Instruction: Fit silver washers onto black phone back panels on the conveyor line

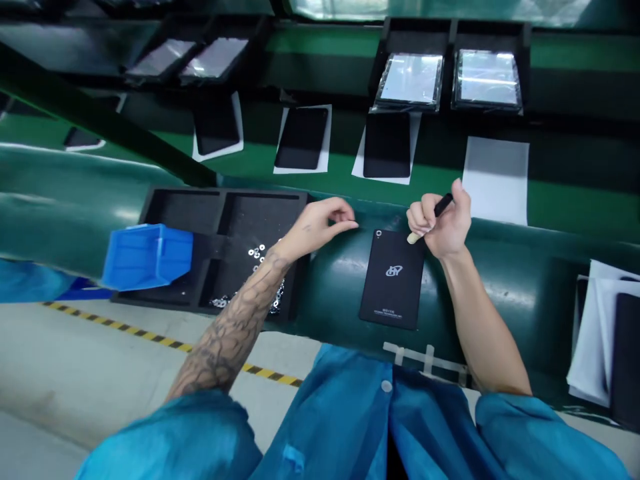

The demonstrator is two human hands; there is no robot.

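A black tablet back (391, 280), with a pale logo in its middle, lies on the green bench just in front of me. A small silver ring (379, 234) shows at its upper left corner. My right hand (440, 217) is closed around a short black-handled tool (443, 204), whose pale tip points down at the tablet's upper right corner. To the tablet's left, my left hand (323, 227) hovers with bent fingers, thumb slightly apart, and nothing visible between them. Beneath the left forearm, loose silver rings (257, 252) lie scattered in a black divided tray (230, 195).
A blue bin (145, 257) sits on the tray's left part. Beyond the bench edge, dark tablets (301, 138) lie on white sheets along a green belt, near a bare white sheet (495, 180). Black trays (417, 37) hold screens behind. White sheets (595, 333) are stacked at right.
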